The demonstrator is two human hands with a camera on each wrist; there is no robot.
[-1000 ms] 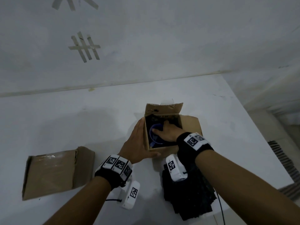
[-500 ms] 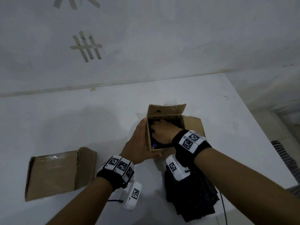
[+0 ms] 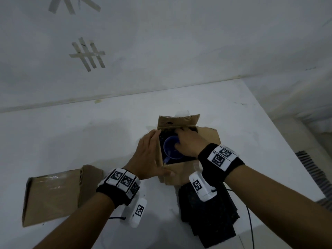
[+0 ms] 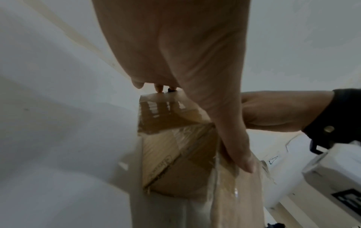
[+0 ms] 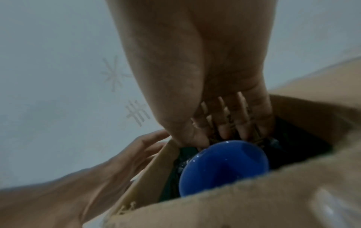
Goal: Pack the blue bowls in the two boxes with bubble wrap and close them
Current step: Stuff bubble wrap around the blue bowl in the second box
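The right hand (image 3: 187,143) reaches into the open box (image 3: 177,172), fingers (image 5: 224,128) curled down into the dark wrap (image 5: 283,152) beyond the blue bowl (image 5: 222,168), seemingly tucking it; the left hand (image 3: 146,155) lies flat and spread against the box's left wall, thumb on its near face; the bowl sits inside, mouth up, on the wrap; it looks hard, glossy and probably slippery and breakable, best taken by its rim; left of the box lies a second box (image 3: 52,194); just before it, dark folded sheets (image 3: 208,216).
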